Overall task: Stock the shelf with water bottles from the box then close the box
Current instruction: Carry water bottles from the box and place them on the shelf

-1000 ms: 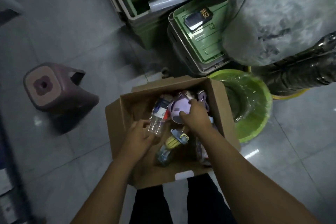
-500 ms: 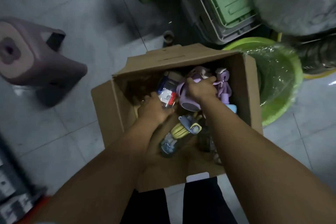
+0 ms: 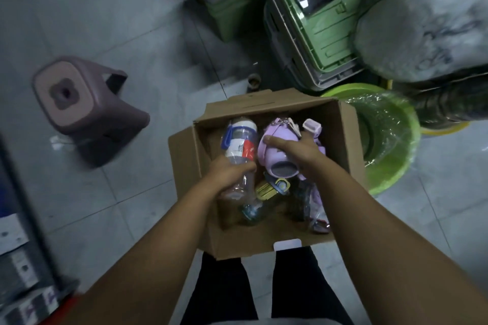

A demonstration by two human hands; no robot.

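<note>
both hands are down in the box (image 3: 346, 140), so it looks like the unloading step. left hand (image 3: 224, 173) grips the clear bottle (image 3: 241, 145), right hand (image 3: 298, 150) holds the purple bottle (image 3: 277, 158). next is probably lifting both clear of the walls and finding the shelf, which isn't in view.

The left hand (image 3: 227, 174) grips a clear bottle (image 3: 240, 145) with a blue loop, inside the open box (image 3: 184, 161). Just right of it, the right hand (image 3: 299, 152) holds a purple bottle (image 3: 274, 163). A yellow-strapped bottle (image 3: 269, 188) lies under both hands. A stool (image 3: 79, 103) stands far left of the left hand.
</note>
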